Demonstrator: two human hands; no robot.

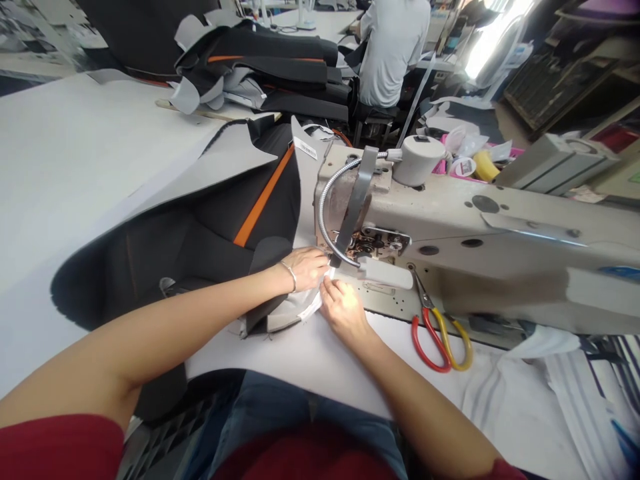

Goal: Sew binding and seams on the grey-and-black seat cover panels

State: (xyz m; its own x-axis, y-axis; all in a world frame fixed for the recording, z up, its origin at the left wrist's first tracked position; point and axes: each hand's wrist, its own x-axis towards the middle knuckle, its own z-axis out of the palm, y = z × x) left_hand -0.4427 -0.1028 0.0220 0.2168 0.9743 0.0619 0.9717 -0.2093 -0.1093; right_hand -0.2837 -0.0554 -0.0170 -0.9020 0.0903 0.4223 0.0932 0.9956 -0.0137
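Observation:
My left hand [306,265] rests on a grey and black fabric piece with an orange stripe [235,220], fingers curled and pressing it down close to the needle of the sewing machine [450,227]. My right hand [343,308] pinches the pale edge of the same fabric [300,310] just in front of the presser foot. A thin bracelet sits on my left wrist. The machine's small lamp on a flexible neck [383,272] hangs over my fingers. The needle itself is hidden behind the lamp and hands.
Red and yellow scissors [440,333] lie on the machine bed to the right. A stack of black and grey fabric pieces [265,67] sits at the back. A person in a grey shirt [393,47] sits farther off, facing away. White table [75,147] spreads left.

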